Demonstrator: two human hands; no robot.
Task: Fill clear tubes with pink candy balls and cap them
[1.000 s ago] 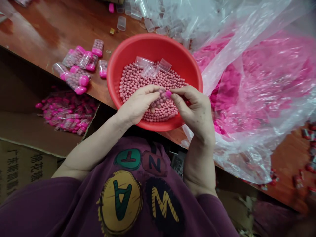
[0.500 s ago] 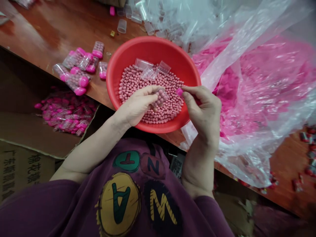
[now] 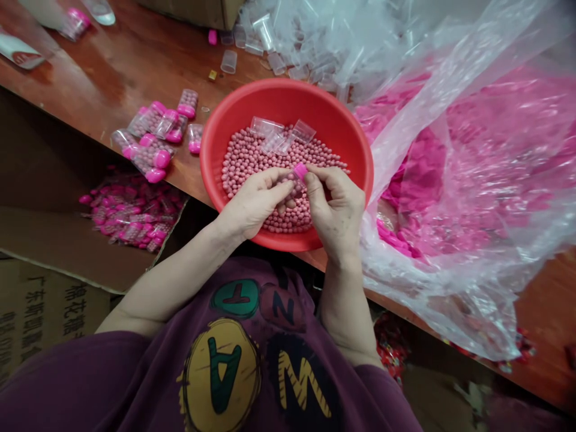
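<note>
Clear plastic tube (image 3: 294, 187) sits pinched in your left hand (image 3: 254, 201), over the red basin (image 3: 288, 102); your right hand (image 3: 335, 210) pinches a pink cap (image 3: 300, 171). A slipped grip could spill pink beads (image 3: 252, 159) back.

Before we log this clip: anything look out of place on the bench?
One small oddity: a loose pink cap lies alone on the wooden table beyond the red basin, away from the capped tubes. A small gold square sits just nearer the basin. No spill or damage is visible otherwise.
</note>
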